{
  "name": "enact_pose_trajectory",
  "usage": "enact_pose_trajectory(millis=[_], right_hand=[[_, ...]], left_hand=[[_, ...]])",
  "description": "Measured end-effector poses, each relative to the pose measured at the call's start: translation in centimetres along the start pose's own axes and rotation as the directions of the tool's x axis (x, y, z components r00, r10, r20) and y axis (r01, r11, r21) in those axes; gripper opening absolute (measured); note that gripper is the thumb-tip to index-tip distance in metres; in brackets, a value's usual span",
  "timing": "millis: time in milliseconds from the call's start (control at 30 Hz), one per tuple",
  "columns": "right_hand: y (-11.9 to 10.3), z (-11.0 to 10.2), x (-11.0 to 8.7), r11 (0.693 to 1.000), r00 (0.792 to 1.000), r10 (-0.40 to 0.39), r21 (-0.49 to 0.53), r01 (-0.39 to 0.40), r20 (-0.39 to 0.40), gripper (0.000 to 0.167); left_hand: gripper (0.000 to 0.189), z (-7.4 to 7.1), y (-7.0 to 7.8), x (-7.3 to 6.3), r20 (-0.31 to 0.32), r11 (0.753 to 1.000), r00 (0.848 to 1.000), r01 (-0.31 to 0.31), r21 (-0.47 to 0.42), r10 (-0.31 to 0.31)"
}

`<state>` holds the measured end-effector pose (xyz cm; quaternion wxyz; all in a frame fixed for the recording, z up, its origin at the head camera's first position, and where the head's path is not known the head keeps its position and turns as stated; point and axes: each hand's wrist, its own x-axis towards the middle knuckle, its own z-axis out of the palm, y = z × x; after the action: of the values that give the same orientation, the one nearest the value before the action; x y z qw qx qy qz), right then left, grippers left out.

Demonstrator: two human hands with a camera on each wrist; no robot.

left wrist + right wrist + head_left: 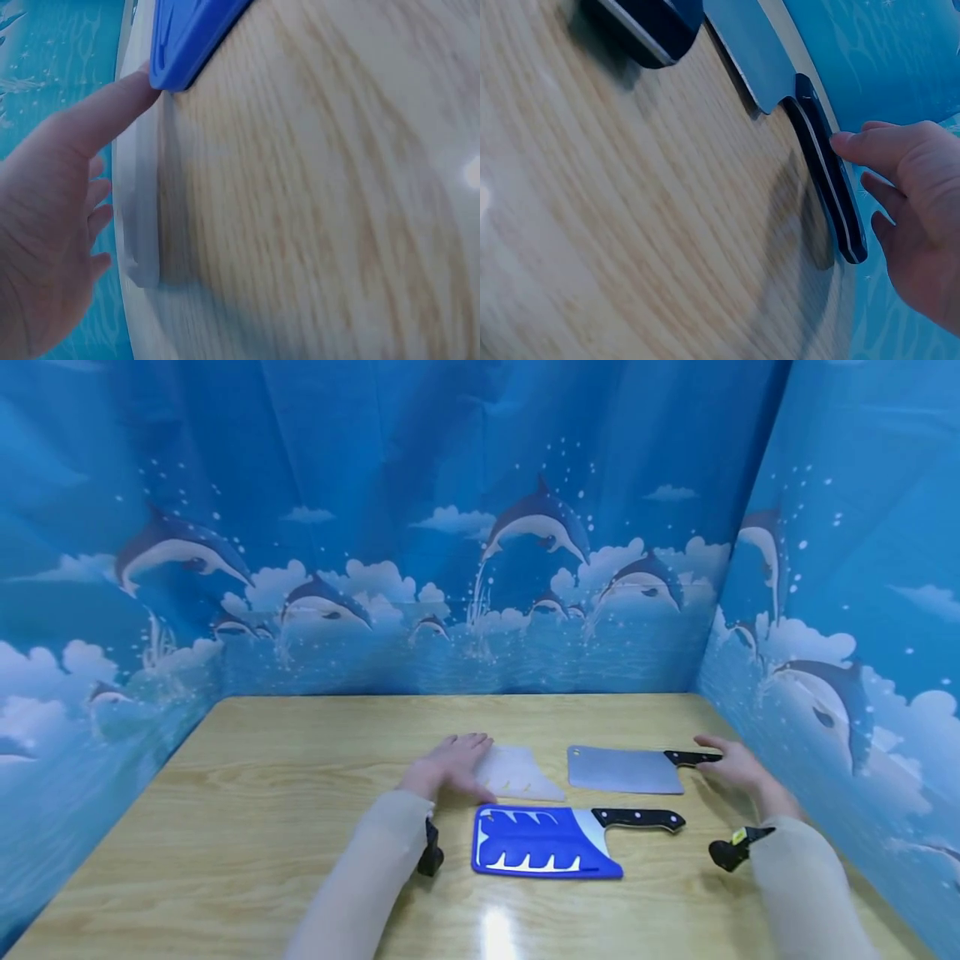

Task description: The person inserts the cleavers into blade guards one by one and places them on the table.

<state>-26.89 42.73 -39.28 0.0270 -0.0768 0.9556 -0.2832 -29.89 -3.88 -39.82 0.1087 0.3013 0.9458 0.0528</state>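
Left hand (450, 768): fingers outstretched, unclosed, at left end of white sheath (517, 777). Blue-sheathed cleaver (532, 843) nearer person. Bare cleaver (622, 771) right of white sheath, long axis left-right, handle (682, 758) toward right hand (746, 777), nearer one: fingers loose about handle end, not clasped; contact unclear.

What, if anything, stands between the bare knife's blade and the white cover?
Nothing visible: only a strip of table separates the bare knife from the white cover. The blue-covered knife lies nearer the person, outside that gap. The left hand is at the cover's opposite end.
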Motion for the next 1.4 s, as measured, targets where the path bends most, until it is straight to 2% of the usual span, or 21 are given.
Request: enact_pose_trajectory(millis=[300, 467, 800, 933, 1033, 1233, 1400], right_hand=[[0.3, 0.8, 0.0, 0.998, 1.000, -0.017, -0.058, 0.017, 0.001, 0.055], [0.1, 0.9, 0.1, 0.993, 1.000, -0.019, -0.113, 0.019, 0.003, 0.051], [-0.7, 1.1, -0.3, 0.993, 1.000, -0.006, -0.119, 0.007, 0.004, 0.048], [-0.7, 1.1, -0.3, 0.993, 1.000, 0.000, -0.122, 0.000, 0.000, 0.048], [-0.5, 1.2, -0.3, 0.992, 1.000, 0.000, -0.126, 0.000, -0.005, 0.049], [-0.1, 1.3, -0.2, 0.991, 1.000, -0.003, -0.133, 0.002, -0.010, 0.051], [-0.2, 1.5, -0.1, 0.991, 1.000, -0.019, -0.133, 0.015, -0.023, 0.050]], left_hand=[[0.099, 0.1, 0.5, 0.1, 0.013, 0.996, 0.998, 0.055, -0.069, -0.054], [0.102, 0.1, 0.8, 0.2, 0.011, 0.998, 0.998, 0.059, -0.016, -0.059], [0.099, 0.3, 0.5, 0.4, -0.045, 0.994, 0.998, 0.042, 0.103, -0.038], [0.098, 0.3, 0.1, 0.4, -0.037, 0.992, 0.998, 0.048, 0.119, -0.044], [0.099, 0.3, -0.1, 0.1, -0.029, 0.993, 0.998, 0.060, 0.100, -0.057], [0.098, 0.2, -0.2, -0.1, -0.021, 0.996, 0.995, 0.093, -0.001, -0.093], [0.105, 0.3, -0.6, -0.5, -0.064, 0.991, 0.991, 0.111, -0.077, -0.116]])
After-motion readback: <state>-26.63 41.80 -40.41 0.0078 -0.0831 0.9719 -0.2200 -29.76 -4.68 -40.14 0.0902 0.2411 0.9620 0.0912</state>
